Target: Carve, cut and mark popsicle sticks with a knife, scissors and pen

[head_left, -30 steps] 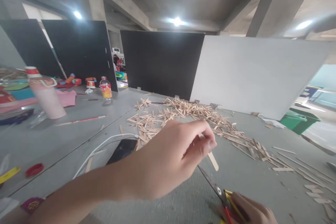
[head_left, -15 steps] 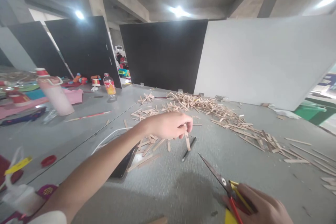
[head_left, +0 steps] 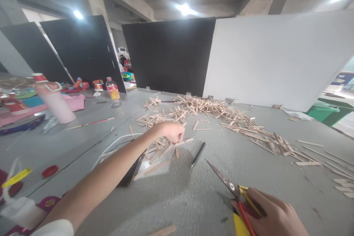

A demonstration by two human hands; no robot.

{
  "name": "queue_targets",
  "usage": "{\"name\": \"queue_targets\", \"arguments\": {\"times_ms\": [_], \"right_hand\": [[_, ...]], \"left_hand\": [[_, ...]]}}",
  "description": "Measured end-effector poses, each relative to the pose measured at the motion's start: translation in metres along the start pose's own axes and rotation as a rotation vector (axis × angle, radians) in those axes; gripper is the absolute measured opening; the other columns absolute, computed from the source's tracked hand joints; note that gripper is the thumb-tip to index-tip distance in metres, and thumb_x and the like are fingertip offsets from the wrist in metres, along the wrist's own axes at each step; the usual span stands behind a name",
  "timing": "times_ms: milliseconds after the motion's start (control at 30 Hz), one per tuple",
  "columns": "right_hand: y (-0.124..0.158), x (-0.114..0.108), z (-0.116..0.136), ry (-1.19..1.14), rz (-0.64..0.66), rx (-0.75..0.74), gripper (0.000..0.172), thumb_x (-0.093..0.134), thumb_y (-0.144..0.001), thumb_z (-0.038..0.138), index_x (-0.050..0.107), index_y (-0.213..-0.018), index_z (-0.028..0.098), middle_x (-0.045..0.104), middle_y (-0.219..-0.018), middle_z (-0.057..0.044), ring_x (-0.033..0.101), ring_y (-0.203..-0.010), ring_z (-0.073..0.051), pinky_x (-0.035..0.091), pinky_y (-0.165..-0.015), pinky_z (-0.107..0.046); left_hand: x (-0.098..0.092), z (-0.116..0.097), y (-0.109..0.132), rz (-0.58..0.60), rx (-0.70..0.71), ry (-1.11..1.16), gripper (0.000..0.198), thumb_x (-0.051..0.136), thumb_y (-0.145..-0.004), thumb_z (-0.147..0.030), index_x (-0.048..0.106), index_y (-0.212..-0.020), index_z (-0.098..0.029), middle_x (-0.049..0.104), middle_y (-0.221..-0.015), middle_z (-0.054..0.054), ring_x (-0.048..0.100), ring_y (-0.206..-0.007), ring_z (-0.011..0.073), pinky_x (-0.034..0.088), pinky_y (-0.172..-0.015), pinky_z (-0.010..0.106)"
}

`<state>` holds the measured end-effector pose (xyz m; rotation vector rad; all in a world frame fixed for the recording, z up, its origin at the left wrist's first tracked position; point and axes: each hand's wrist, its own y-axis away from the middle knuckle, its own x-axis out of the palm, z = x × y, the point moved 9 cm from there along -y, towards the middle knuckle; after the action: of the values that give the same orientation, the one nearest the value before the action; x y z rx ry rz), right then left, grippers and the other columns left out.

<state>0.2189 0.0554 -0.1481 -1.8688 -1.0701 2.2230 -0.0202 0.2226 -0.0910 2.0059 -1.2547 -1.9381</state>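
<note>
My left hand [head_left: 173,132] is closed above a loose group of short wooden sticks [head_left: 155,156], fingers pointing down. A flat wooden craft stick [head_left: 186,141] juts out to the right from under its fingertips, which seem to grip it. At the lower right, my right hand [head_left: 273,212] is wrapped around the red and yellow handles of a pair of scissors [head_left: 222,176]. Their pointed blades are together and aim up and left. Between the hands lies a dark pen [head_left: 198,155] on the grey table [head_left: 193,195].
A large pile of wooden sticks [head_left: 215,107] stretches along the back toward the right. A dark phone [head_left: 129,175] lies beneath my left forearm, a white cable [head_left: 110,143] nearby. Farther left stand a pink bottle [head_left: 56,103] and a drink bottle [head_left: 113,90]. Upright panels [head_left: 168,59] border the back.
My left hand has moved left and down to the small stick group, and its stick has turned from hanging down to pointing right. My right hand keeps the scissors in nearly the same place.
</note>
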Motion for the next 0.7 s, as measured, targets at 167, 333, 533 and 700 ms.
{"name": "queue_targets", "arguments": {"times_ms": [167, 333, 533, 700], "right_hand": [[-0.008, -0.014, 0.005, 0.006, -0.050, 0.029, 0.045, 0.056, -0.099, 0.051, 0.046, -0.064, 0.024, 0.052, -0.051, 0.005, 0.049, -0.039, -0.012, 0.040, -0.040, -0.021], [-0.011, -0.026, 0.000, -0.053, -0.077, 0.105, 0.038, 0.051, -0.100, 0.044, 0.051, -0.068, 0.025, 0.052, -0.052, 0.005, 0.049, -0.039, -0.012, 0.041, -0.039, -0.019], [-0.007, -0.029, -0.011, -0.094, -0.100, 0.190, 0.036, 0.056, -0.097, 0.046, 0.051, -0.068, 0.025, 0.047, -0.052, 0.006, 0.044, -0.042, -0.012, 0.041, -0.041, -0.019], [-0.007, -0.030, -0.001, -0.202, -0.088, 0.073, 0.036, 0.058, -0.098, 0.039, 0.043, -0.068, 0.025, 0.041, -0.055, 0.006, 0.037, -0.046, -0.012, 0.036, -0.044, -0.021]], "left_hand": [[0.010, 0.001, -0.012, 0.067, 0.030, 0.038, 0.028, 0.065, -0.101, -0.034, 0.065, -0.122, -0.015, 0.069, -0.117, 0.008, 0.070, -0.096, 0.0213, 0.061, -0.083, 0.040], [0.011, -0.005, -0.021, 0.024, 0.047, 0.106, 0.029, 0.065, -0.101, -0.035, 0.064, -0.123, -0.015, 0.069, -0.118, 0.009, 0.070, -0.096, 0.0215, 0.061, -0.082, 0.040], [0.006, -0.011, -0.027, -0.131, 0.017, 0.087, 0.033, 0.065, -0.101, -0.035, 0.062, -0.128, -0.016, 0.067, -0.123, 0.010, 0.069, -0.101, 0.0231, 0.060, -0.086, 0.043], [0.006, -0.006, -0.029, -0.220, -0.073, -0.012, 0.034, 0.065, -0.101, -0.036, 0.062, -0.129, -0.016, 0.065, -0.128, 0.010, 0.068, -0.107, 0.0253, 0.059, -0.091, 0.046]]}}
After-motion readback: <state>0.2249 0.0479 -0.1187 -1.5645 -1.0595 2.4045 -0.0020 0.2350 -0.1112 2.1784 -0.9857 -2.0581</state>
